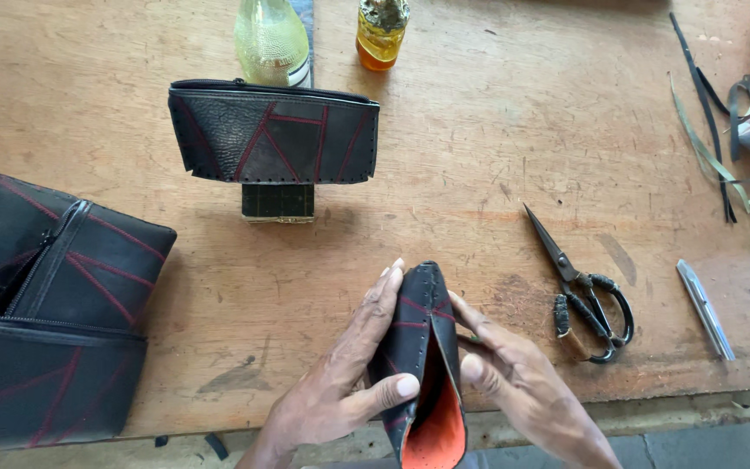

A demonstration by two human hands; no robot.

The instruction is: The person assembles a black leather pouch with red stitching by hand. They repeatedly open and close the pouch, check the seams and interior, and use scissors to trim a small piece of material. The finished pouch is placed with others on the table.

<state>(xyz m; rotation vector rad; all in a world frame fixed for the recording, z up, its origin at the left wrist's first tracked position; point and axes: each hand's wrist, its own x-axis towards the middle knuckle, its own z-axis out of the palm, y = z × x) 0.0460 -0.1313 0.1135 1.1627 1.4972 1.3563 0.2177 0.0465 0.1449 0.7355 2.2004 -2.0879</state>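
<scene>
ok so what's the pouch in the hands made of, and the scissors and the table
Pouch: looks like black leather, grainy matte panels with red stitched lines and an orange lining; could be faux. Both the left hand and right hand hold it. Scissors: dark, dull metal blades, handles apparently wrapped in black cord or strip. Table: bare, worn wood with visible grain, stains and scratches.

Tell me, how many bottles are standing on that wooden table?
2. A pale green glass bottle stands at the far edge behind the black leather pouch; a small amber bottle stands just right of it. Both are cut off by the frame; others may lie beyond.
</scene>
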